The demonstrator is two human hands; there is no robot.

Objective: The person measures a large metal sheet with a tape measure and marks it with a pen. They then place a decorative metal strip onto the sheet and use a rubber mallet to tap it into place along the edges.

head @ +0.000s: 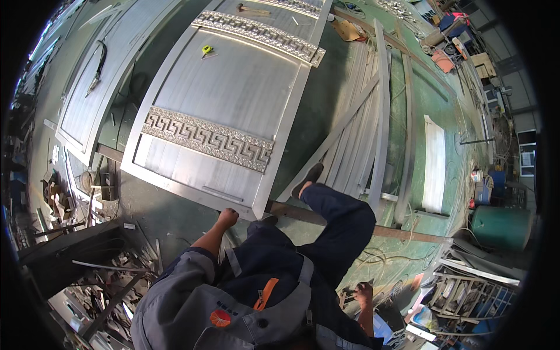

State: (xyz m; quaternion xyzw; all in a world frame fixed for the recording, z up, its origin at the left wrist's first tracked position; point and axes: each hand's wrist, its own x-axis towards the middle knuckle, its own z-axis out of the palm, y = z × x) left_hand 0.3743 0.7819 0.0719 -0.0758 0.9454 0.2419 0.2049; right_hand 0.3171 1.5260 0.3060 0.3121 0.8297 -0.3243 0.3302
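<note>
My left hand (228,218), fingers curled, is at the near edge of a silvery metal door panel (227,83). Whether it grips anything there is hidden. Off to my right side and low, my right hand (363,293) has bent fingers, with a small thin thing by them; I cannot tell if it is held. Two raised Greek-key bands, one near (208,138) and one farther (258,37), cross the panel. A thin metal strip (222,194) lies close to the near edge. Farther up rest a yellow-green tape measure (207,50) and a hammer (253,9).
A second metal panel (113,57) stands to the left, with a dark tool or cable on it. Long metal profiles (350,127) lie on the floor to the right, near my foot (307,179). Scrap bin (65,258) at lower left; green drum (501,228) at right.
</note>
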